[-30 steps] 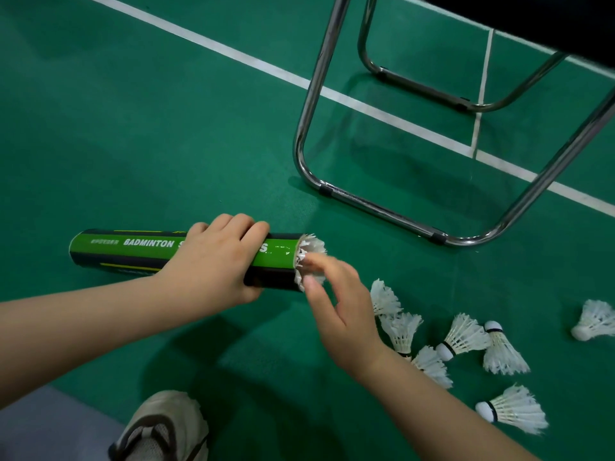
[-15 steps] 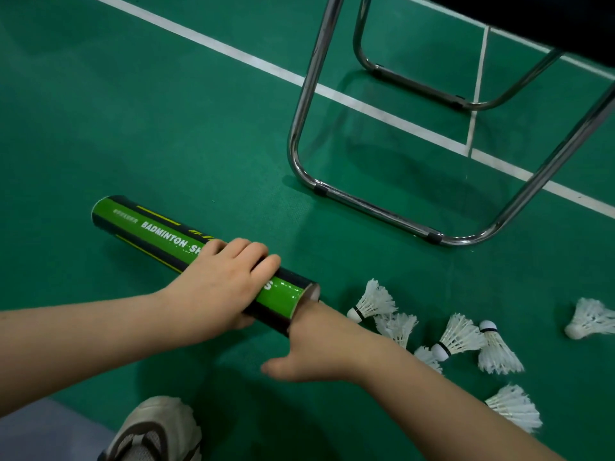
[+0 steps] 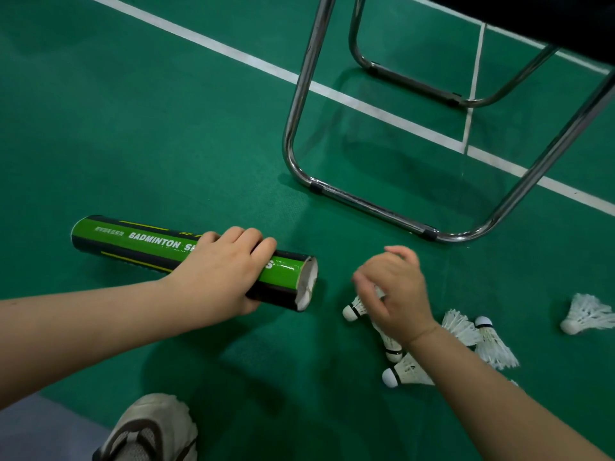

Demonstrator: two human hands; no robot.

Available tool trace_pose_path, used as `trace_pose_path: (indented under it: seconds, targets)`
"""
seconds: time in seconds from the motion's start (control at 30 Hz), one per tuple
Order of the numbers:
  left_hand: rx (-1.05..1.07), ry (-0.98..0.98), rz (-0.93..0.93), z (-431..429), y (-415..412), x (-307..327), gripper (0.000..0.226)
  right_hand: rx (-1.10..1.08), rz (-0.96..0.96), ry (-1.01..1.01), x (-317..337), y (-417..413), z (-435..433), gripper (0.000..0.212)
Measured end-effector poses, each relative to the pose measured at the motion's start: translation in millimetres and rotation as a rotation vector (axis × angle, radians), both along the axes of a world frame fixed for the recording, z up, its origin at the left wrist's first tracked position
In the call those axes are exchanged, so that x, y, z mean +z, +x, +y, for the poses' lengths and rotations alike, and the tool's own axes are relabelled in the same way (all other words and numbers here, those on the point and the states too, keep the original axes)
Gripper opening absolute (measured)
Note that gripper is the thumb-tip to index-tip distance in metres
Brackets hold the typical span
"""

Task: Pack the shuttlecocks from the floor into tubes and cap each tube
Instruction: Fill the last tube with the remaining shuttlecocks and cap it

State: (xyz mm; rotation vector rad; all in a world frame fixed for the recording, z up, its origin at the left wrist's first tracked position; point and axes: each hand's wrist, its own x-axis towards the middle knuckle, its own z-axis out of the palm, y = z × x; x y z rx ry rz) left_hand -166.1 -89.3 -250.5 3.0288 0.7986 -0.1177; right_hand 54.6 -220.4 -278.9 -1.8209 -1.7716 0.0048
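A pale shoe (image 3: 149, 430) sits at the bottom edge, where a grey strip (image 3: 30, 424) meets the green court floor (image 3: 133, 128). To its right, around the right wrist, a cluster of loose shuttlecocks (image 3: 492, 344) lies on the floor. At least 5 show, with white feathers and black-banded corks, some touching and some partly hidden by the wrist. The lone shuttlecock (image 3: 587, 314) lies well apart from them near the right edge.

The right hand (image 3: 392, 294) is over the leftmost shuttlecock (image 3: 352, 309) of the cluster, its fingers curled and blurred. The cork pokes out leftward from under the palm. I cannot tell whether the fingers pinch it or only cover it.

The left hand (image 3: 219, 274) is clamped on the tube (image 3: 133, 242), green and black and printed BADMINTON, with fingers wrapped over the top of its right half. The tube lies nearly level and low over the floor; whether it touches I cannot tell. Its uncapped mouth faces right, toward the right hand but apart from it, and white feathers show just inside.

Farther back, a chrome chair frame (image 3: 366, 204) stands on the floor with black pads under its looped base. Behind it, white court lines (image 3: 233, 54) cross the green.
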Motion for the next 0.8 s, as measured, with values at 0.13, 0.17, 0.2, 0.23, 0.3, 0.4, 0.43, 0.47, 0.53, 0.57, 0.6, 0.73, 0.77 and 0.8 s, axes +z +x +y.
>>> trace_pose_path:
  seconds: [0.13,0.17,0.2,0.23,0.3,0.4,0.43,0.47,0.53,0.57,0.6,0.73,0.77,0.8]
  targets:
    - [-0.004,-0.003,-0.003,-1,10,2,0.065,-0.282,-0.009,-0.284,-26,36,-16,0.029]
    - [-0.003,-0.002,-0.003,-1,14,4,0.064,-0.331,-0.007,-0.37,-32,41,-21,0.024]
    - [-0.003,-0.005,-0.002,-1,18,5,0.063,-0.374,-0.022,-0.439,-38,46,-27,0.021]
    - [0.001,-0.015,0.007,-1,22,7,0.062,-0.404,-0.049,-0.499,-43,48,-32,0.024]
    - [0.01,-0.035,0.035,-4,33,13,0.061,-0.432,-0.084,-0.618,-51,51,-38,0.038]
    - [0.019,-0.091,0.112,-4,51,19,0.059,-0.419,-0.082,-0.748,-57,50,-41,0.052]
    - [0.024,-0.108,0.135,-3,56,23,0.059,-0.398,-0.086,-0.778,-59,50,-42,0.054]
    - [0.028,-0.127,0.141,-2,62,26,0.059,-0.373,-0.089,-0.798,-61,50,-42,0.055]
    - [0.028,-0.165,0.14,0,72,29,0.059,-0.334,-0.07,-0.808,-63,52,-40,0.05]
    - [0.021,-0.181,0.144,0,78,29,0.059,-0.324,-0.046,-0.807,-62,54,-37,0.046]
    - [0.011,-0.195,0.15,-1,82,30,0.059,-0.315,-0.016,-0.805,-60,57,-33,0.039]
    - [-0.002,-0.234,0.158,-11,101,25,0.058,-0.268,0.214,-0.841,-28,71,-21,0.023]
    - [-0.001,-0.239,0.154,-13,104,25,0.058,-0.256,0.264,-0.869,-15,75,-19,0.022]
    - [-0.001,-0.239,0.152,-15,107,25,0.058,-0.235,0.265,-0.878,1,80,-19,0.019]
